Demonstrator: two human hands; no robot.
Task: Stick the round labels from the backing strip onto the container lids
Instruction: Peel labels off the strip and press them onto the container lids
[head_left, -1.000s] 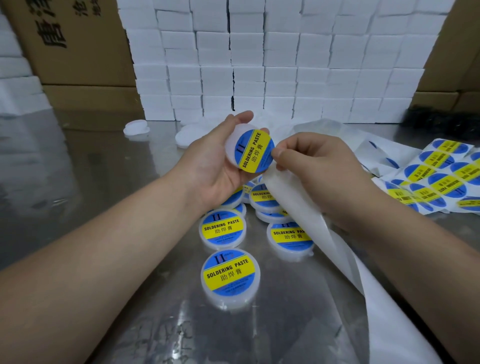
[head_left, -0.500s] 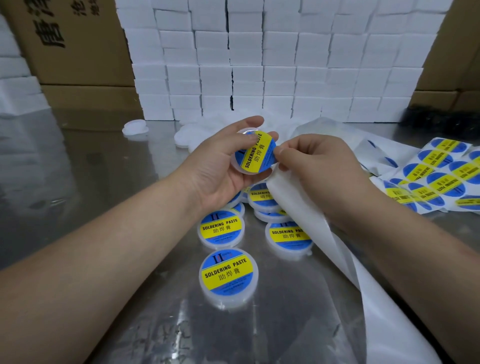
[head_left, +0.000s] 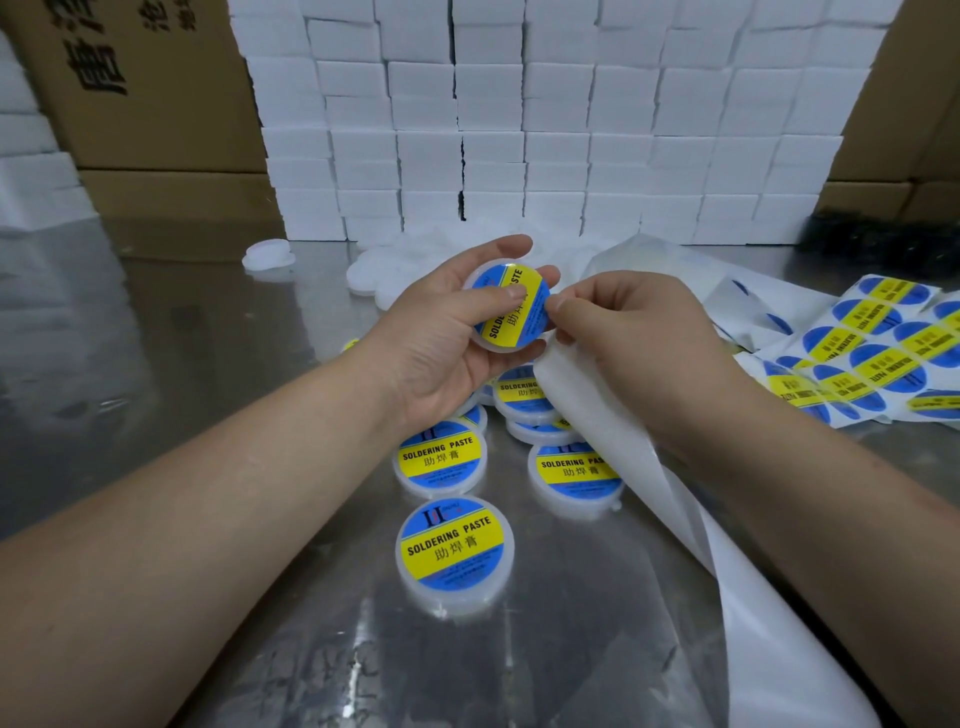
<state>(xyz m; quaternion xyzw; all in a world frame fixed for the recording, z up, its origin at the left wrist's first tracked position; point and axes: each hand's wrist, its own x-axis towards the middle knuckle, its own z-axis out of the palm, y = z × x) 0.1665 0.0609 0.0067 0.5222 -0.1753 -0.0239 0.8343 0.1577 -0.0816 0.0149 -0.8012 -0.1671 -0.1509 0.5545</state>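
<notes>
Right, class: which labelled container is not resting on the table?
The container gripped in the left hand, raised above the table; the other labelled ones sit clustered on it.

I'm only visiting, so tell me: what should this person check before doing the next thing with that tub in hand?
1. Left hand grips the held container: ok.
2. Round label sits on its lid, white rim showing around it: ok.
3. Label pressed flat all over: cannot tell; the thumb covers part.
4. Label free of the backing strip: cannot tell; the right hand, pinching the strip, hides that edge.
5. Label sheets lie ready at the right: ok.
6. Unlabelled containers wait behind: ok.
</notes>
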